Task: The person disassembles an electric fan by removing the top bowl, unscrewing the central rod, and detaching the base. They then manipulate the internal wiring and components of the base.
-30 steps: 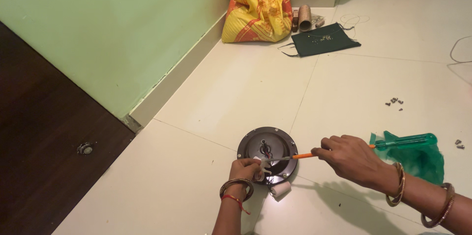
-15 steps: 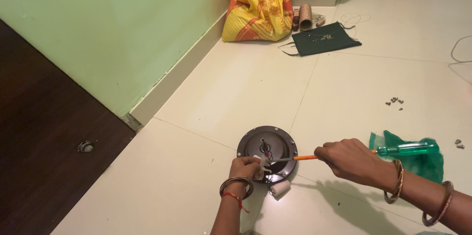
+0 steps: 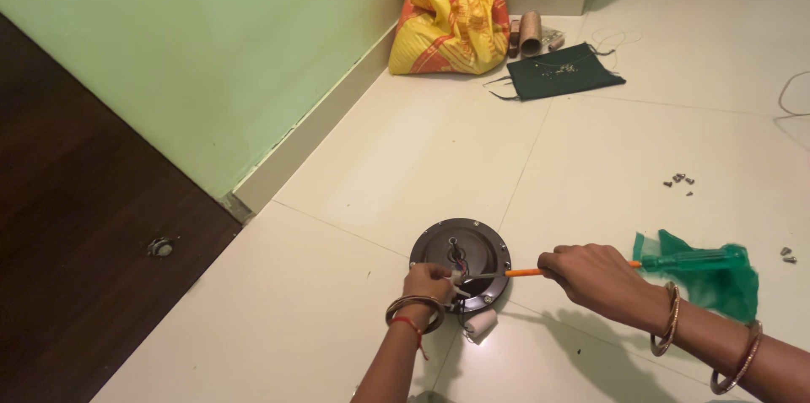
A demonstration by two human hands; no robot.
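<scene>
Gripping the screwdriver (image 3: 582,266) by its orange shaft, the right hand (image 3: 595,276) is closed around it so the tip reaches the round dark motor plate (image 3: 461,261) on the floor (image 3: 591,167). The left hand (image 3: 430,283) pinches a small white piece at the plate's near edge, steadying it.

Far beyond the fingers, a yellow sack (image 3: 450,13) against the wall; dark cloth (image 3: 564,72) beside it; loose screws (image 3: 678,181) nearer.

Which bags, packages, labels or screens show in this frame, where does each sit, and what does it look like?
Yellow sack: in the far corner against the green wall, bulging and knotted at the top, yellow with orange-red print.
Green plastic bag: on the floor tiles behind the right hand, crumpled, translucent green.
Dark green cloth pouch: flat on the floor to the right of the sack, rectangular, small metal bits on it.
No screens or signs in view.
</scene>
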